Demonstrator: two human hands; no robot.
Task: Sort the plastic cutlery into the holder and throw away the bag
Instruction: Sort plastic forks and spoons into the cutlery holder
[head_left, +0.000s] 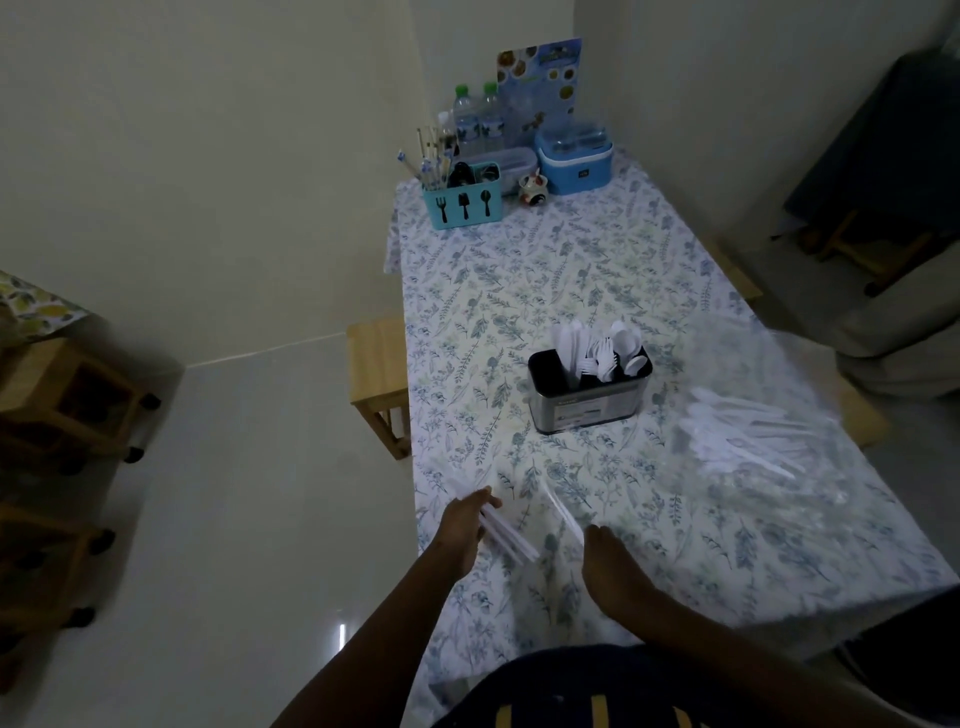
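Observation:
A black and silver cutlery holder (589, 402) stands mid-table with white plastic spoons, forks and knives upright in its compartments. To its right lies a clear plastic bag (748, 431) with several white cutlery pieces inside. Near the table's front left edge my left hand (462, 525) grips a bunch of white plastic cutlery (506, 535) by the handles. My right hand (605, 558) is close beside it, holding a white plastic piece (558, 506) that points up and left; its working end is blurred.
At the far end of the floral tablecloth (519, 291) stand a teal utensil caddy (462, 200), water bottles (478, 122), a blue lidded container (574, 161) and a menu card. A wooden stool (376, 371) sits at the table's left side. Wooden shelving stands at far left.

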